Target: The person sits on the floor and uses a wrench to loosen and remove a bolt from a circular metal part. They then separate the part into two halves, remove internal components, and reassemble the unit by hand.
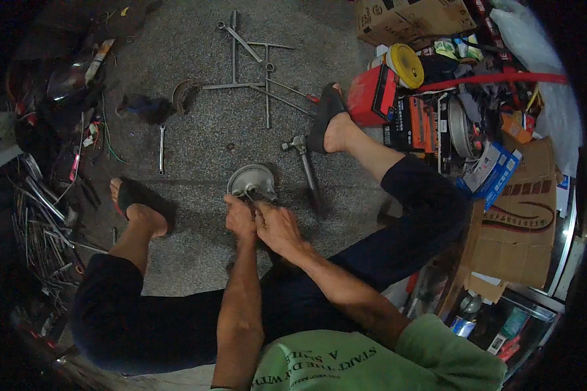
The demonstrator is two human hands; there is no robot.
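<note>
A round silver metal brake plate point(254, 176) is held low over the floor between my feet. My left hand point(240, 218) is closed on its near edge. Right beside it, my right hand point(279, 228) is closed at the plate's near right side, around a small dark part that the fingers mostly hide. To the right of the plate lies a hammer point(306, 168), head away from me. A combination wrench point(162, 150) lies to the left. Farther off, a curved brake shoe point(186, 96) rests on the floor next to a dark crumpled cloth point(143, 107).
Several T-handle wrenches point(235, 58) and another combination wrench point(240, 42) lie at the far middle. Loose rods and tools point(42, 215) crowd the left. On the right are a red battery point(372, 94), a yellow-lidded tub point(406, 66), boxes and flattened cardboard point(518, 228).
</note>
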